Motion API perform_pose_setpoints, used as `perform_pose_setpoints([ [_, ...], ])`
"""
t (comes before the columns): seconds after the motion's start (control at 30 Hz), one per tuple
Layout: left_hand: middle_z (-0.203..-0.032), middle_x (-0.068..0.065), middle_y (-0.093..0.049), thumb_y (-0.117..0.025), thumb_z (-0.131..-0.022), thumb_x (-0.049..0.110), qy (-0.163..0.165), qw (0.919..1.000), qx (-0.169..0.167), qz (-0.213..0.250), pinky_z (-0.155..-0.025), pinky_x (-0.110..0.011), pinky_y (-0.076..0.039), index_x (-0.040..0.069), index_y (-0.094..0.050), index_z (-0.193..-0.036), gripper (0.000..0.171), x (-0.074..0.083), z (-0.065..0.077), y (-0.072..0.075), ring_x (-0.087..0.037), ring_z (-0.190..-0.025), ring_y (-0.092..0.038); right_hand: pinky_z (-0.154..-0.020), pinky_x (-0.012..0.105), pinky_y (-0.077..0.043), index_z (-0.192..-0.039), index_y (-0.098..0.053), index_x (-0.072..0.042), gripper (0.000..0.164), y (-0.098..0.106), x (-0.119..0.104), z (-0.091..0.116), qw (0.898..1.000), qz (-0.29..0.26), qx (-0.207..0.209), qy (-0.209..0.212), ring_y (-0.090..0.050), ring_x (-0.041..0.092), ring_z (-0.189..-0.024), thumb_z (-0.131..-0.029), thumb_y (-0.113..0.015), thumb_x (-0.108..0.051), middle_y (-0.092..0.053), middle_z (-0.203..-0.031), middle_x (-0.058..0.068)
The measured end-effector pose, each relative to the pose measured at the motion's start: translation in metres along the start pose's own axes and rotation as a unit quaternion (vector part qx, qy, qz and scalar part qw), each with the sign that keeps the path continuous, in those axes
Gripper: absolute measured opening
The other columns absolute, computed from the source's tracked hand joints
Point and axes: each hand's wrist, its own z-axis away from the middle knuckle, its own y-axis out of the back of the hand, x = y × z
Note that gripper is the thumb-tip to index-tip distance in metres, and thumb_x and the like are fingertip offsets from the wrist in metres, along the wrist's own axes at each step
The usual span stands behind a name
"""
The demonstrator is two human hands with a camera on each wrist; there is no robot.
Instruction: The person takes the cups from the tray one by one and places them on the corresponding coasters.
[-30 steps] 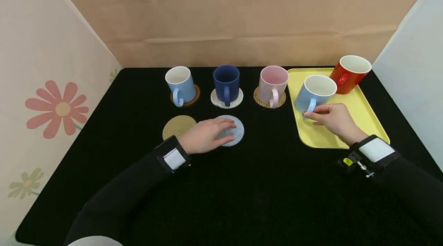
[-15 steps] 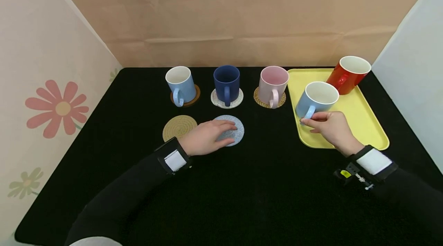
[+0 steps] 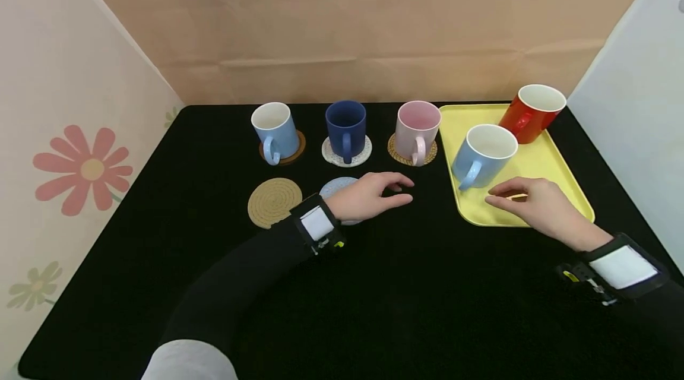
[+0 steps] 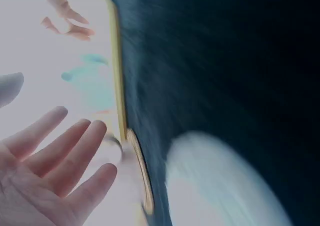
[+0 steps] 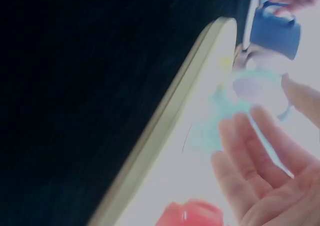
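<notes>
On the yellow tray (image 3: 566,202) stands a light blue mug (image 3: 483,160), its handle pointing to the front left. My right hand (image 3: 545,208) is just in front of that mug, apart from its handle and holding nothing; the right wrist view shows its fingers (image 5: 250,151) loosely extended. A red mug (image 3: 526,122) is at the tray's back right. My left hand (image 3: 369,196) hovers by the pale blue coaster (image 3: 333,186) and partly hides it. Its spread fingers (image 4: 75,156) hold nothing in the left wrist view.
Along the back, a second light blue mug (image 3: 278,130), a dark blue mug (image 3: 344,127) and a pink mug (image 3: 417,127) each stand on a coaster. A tan woven coaster (image 3: 274,202) lies left of the pale blue one. Walls border the black table (image 3: 417,297).
The light blue mug on the tray has come slightly toward the front. My right hand has let go of its handle and drawn back. My left hand has moved right, past the pale blue coaster.
</notes>
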Motion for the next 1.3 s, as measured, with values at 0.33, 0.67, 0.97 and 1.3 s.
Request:
perform_pose_setpoints([
  [0.33, -0.111, -0.004, -0.064, -0.059, -0.099, 0.025, 0.025, 0.9824, 0.108, 0.151, -0.083, -0.012, -0.044, 0.003, -0.060, -0.122, 0.033, 0.022, -0.064, -0.038, -0.005, -0.097, -0.060, -0.063, 0.024, -0.047, -0.094, -0.069, -0.009, 0.020, 0.000, 0.022, 0.008, 0.993, 0.048, -0.104, 0.037, -0.053, 0.010, -0.075, -0.081, -0.080, -0.021, -0.062, -0.082, -0.006],
  [0.67, -0.090, 0.004, -0.066, -0.071, -0.091, 0.027, 0.064, 0.9571, 0.157, 0.235, -0.070, -0.013, -0.046, 0.003, -0.069, -0.104, 0.028, 0.039, -0.104, -0.059, -0.003, -0.082, -0.057, -0.054, 0.023, -0.040, -0.072, -0.063, -0.021, 0.026, -0.007, 0.026, 0.003, 0.983, 0.087, -0.090, 0.132, -0.045, 0.000, -0.062, -0.073, -0.085, -0.008, -0.052, -0.066, -0.019],
  [0.97, -0.070, -0.001, -0.070, -0.066, -0.094, 0.021, 0.092, 0.9342, 0.138, 0.316, -0.071, -0.015, -0.044, -0.001, -0.073, -0.081, 0.027, 0.045, -0.123, -0.069, -0.002, -0.071, -0.063, -0.055, 0.023, -0.039, -0.071, -0.061, -0.022, 0.026, -0.001, 0.027, -0.002, 0.980, 0.085, -0.124, 0.128, -0.044, 0.000, -0.061, -0.074, -0.084, -0.009, -0.048, -0.065, -0.018],
  [1.3, -0.055, -0.002, -0.046, -0.045, -0.104, 0.015, 0.051, 0.8929, 0.079, 0.440, -0.051, -0.019, -0.039, -0.004, -0.053, -0.067, 0.042, 0.046, -0.129, -0.081, -0.010, -0.049, -0.043, -0.054, 0.023, -0.038, -0.071, -0.061, -0.021, 0.027, -0.002, 0.029, -0.001, 0.980, 0.073, -0.116, 0.141, -0.043, -0.001, -0.060, -0.074, -0.084, -0.008, -0.047, -0.065, -0.018],
])
